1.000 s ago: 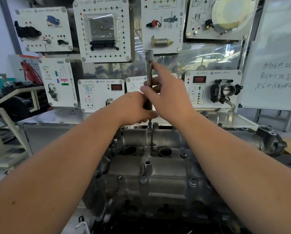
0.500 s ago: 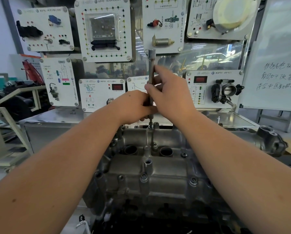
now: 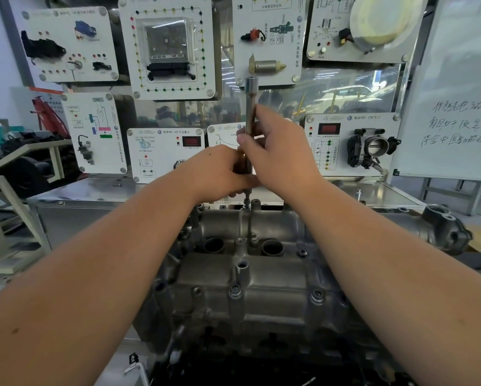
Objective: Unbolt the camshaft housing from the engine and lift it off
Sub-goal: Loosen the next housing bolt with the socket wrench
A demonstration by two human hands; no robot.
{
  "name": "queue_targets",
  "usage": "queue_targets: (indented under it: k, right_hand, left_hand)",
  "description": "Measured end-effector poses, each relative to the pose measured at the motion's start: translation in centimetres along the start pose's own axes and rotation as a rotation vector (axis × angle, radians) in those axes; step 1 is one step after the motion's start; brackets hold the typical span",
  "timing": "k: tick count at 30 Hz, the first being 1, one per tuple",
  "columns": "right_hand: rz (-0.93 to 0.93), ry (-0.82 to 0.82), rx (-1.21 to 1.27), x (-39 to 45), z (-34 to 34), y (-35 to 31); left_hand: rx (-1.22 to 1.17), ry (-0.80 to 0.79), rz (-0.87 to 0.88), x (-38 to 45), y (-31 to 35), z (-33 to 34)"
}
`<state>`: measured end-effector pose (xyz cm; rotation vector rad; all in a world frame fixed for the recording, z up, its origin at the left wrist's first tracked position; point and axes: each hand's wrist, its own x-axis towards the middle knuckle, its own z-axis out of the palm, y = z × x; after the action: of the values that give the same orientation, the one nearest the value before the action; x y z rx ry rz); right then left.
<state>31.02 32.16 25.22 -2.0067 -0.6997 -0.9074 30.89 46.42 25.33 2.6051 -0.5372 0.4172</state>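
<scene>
The grey cast camshaft housing (image 3: 261,277) lies on the engine in front of me, with two round bores and several bolts (image 3: 316,296) along its ribs. A long steel extension bar (image 3: 251,104) stands upright over a bolt at the housing's far edge, its socket end at the top. My left hand (image 3: 219,174) grips the bar low down. My right hand (image 3: 278,151) holds the shaft just above, thumb and fingers wrapped around it. The bar's tip (image 3: 246,201) sits on the far bolt.
A steel cabinet (image 3: 94,207) stands behind the engine, carrying white training panels (image 3: 166,45) with mounted parts, including a throttle body (image 3: 373,149). A whiteboard (image 3: 456,107) with writing is at the right. A frame with dark parts (image 3: 24,168) stands at the left.
Both hands stay on the upright bar. My right hand's fingers have shifted slightly round the shaft. The bar stands in the same place over the far bolt.
</scene>
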Motion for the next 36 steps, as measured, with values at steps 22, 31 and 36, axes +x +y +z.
queue_targets:
  k: [22, 31, 36]
  right_hand:
    - [0.008, 0.02, 0.025, 0.01, 0.21, 0.2]
    - [-0.027, 0.034, 0.019, 0.17, 0.14, 0.29]
    - [-0.004, 0.016, 0.024, 0.15, 0.21, 0.17]
  left_hand:
    - [0.032, -0.005, 0.011, -0.02, 0.08, -0.05]
    - [0.006, 0.004, 0.009, 0.18, -0.17, 0.1]
    - [-0.006, -0.002, 0.024, 0.11, -0.13, 0.04]
